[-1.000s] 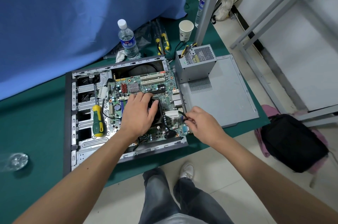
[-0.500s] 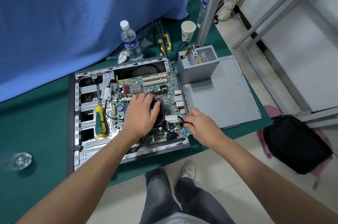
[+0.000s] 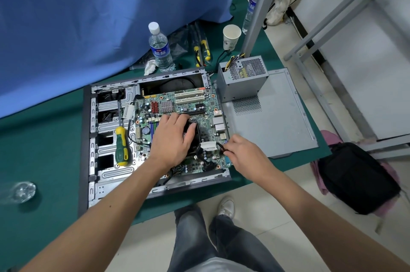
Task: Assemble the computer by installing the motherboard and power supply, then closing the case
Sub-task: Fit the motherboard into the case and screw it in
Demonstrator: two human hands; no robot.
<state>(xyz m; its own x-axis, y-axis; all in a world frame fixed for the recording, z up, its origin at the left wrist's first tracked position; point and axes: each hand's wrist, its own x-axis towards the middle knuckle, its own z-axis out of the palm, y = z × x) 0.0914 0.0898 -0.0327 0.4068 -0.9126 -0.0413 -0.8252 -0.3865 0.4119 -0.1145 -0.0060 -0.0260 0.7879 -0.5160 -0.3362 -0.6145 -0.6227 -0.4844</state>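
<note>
The open computer case [image 3: 93, 156] lies flat on the green table. Inside it sits the green motherboard [image 3: 188, 103]. My left hand [image 3: 170, 138] rests on the black CPU cooler [image 3: 195, 132] in the middle of the board, fingers curled over its top edge. My right hand [image 3: 241, 152] pinches a thin black cable [image 3: 220, 146] by a white connector [image 3: 208, 145] at the board's right edge. The grey power supply [image 3: 241, 76] stands outside the case, on the grey side panel [image 3: 277, 116] to the right.
A green and yellow screwdriver [image 3: 121, 147] lies in the case's drive bay area. Behind the case stand a water bottle [image 3: 160, 47], a paper cup [image 3: 230, 36] and more screwdrivers [image 3: 202, 52]. A black bag [image 3: 359, 176] sits on the floor at right, beyond the table edge.
Both hands stay at nearly the same places on the cooler and the cable. The camera view has shifted slightly.
</note>
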